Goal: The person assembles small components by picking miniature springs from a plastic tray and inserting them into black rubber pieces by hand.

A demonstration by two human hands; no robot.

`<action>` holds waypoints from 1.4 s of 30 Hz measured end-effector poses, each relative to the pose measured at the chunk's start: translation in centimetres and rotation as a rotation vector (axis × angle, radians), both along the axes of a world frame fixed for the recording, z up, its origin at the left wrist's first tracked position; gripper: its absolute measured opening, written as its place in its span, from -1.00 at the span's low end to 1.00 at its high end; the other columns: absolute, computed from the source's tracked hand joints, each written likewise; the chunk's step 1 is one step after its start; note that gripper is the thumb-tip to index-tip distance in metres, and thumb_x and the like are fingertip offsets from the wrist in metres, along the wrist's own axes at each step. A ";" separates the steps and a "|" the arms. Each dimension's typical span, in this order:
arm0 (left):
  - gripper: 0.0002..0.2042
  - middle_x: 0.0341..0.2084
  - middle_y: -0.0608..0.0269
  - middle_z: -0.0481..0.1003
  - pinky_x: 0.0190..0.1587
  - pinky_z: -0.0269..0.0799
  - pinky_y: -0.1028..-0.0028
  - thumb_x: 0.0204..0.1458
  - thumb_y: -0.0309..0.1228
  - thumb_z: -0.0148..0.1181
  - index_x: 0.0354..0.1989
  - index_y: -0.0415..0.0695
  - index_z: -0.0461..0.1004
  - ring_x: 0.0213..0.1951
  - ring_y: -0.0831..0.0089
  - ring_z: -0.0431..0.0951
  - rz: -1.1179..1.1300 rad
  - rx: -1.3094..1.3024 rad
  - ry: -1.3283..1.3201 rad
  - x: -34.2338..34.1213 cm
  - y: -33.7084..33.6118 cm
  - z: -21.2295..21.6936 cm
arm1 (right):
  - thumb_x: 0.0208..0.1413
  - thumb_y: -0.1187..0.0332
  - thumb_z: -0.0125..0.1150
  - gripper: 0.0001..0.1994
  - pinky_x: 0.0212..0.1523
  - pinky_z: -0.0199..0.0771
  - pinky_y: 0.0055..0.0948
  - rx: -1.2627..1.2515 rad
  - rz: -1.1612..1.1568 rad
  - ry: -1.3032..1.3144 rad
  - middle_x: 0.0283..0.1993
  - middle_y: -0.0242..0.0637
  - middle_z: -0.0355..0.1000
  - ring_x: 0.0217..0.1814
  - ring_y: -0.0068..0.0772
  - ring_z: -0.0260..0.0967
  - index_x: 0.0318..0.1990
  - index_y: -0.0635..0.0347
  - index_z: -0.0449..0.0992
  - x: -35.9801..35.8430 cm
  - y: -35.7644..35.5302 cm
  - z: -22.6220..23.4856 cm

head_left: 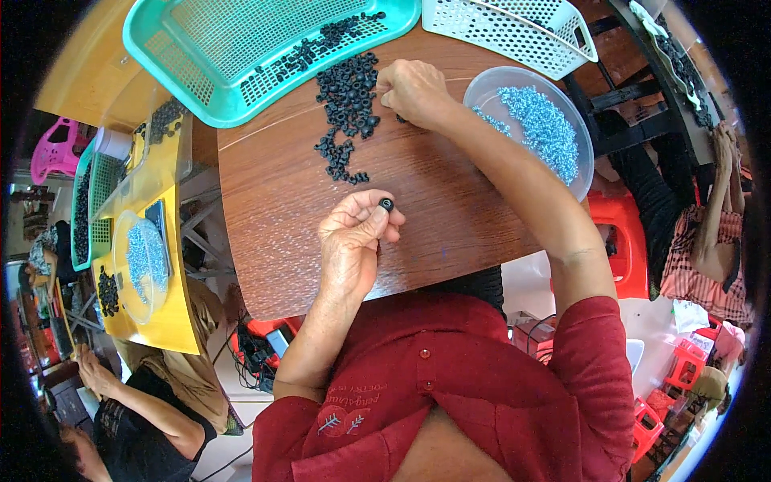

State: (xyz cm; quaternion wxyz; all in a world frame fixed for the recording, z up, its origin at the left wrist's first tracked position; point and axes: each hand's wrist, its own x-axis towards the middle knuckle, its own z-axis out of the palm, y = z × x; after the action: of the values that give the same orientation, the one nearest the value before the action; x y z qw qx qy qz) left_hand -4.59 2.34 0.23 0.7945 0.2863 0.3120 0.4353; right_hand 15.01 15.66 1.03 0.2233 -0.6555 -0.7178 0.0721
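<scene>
Near the middle of the brown table [265, 217], my left hand [351, 237] pinches a small black round part [387, 204] between thumb and fingertips; a pale ring shows in its centre. Farther off, my right hand [416, 90] is curled closed at the right edge of a pile of small black parts [347, 92]. Its fingertips point down and are partly hidden, so what they hold cannot be made out. A bit of black shows under that hand. Right of my right forearm stands a clear round bowl [585, 153] with many small shiny blue pieces [538, 120].
A turquoise mesh basket [229, 116] with black parts stands at the far left, a white perforated basket [498, 40] at the far right. A yellow table [181, 297] with another bowl [120, 269] is at left. Other people sit on both sides; a red stool [630, 241] is at right.
</scene>
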 end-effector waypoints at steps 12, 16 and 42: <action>-0.83 -0.43 0.11 0.52 -0.41 0.42 0.58 0.01 -0.56 0.16 -0.21 -0.34 0.44 -0.43 0.45 0.51 0.024 -0.007 -0.034 -0.2 1.0 0.4 | -0.13 0.47 0.21 -0.89 -0.40 0.41 -0.36 0.012 0.067 0.250 -0.52 -0.16 0.47 -0.45 -0.32 0.45 -0.42 0.30 0.50 0.1 -3.3 3.3; -0.83 -0.40 0.14 0.51 -0.40 0.43 0.58 0.01 -0.57 0.16 -0.22 -0.34 0.45 -0.40 0.45 0.52 0.020 0.005 -0.031 0.2 1.0 1.0 | -0.14 0.49 0.26 -0.89 -0.40 0.34 -0.60 -0.024 0.182 0.536 -0.50 -0.36 0.45 -0.43 -0.59 0.37 -0.41 0.28 0.51 -0.2 -8.6 5.3; -0.82 -0.41 0.08 0.52 -0.40 0.46 0.56 -0.01 -0.61 0.16 -0.21 -0.39 0.42 -0.41 0.42 0.54 -0.027 0.065 0.018 3.7 -1.5 3.6 | -0.13 0.63 0.22 -0.87 -0.35 0.33 -0.57 0.215 0.143 0.935 -0.41 -0.34 0.39 -0.36 -0.54 0.35 -0.37 0.27 0.54 -0.5 -17.7 4.1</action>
State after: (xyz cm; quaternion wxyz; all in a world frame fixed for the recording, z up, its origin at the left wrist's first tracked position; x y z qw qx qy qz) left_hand -0.84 0.85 3.85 0.7878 0.3200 0.3009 0.4318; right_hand 14.50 -2.05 5.08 0.5829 -0.4751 -0.5871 0.2998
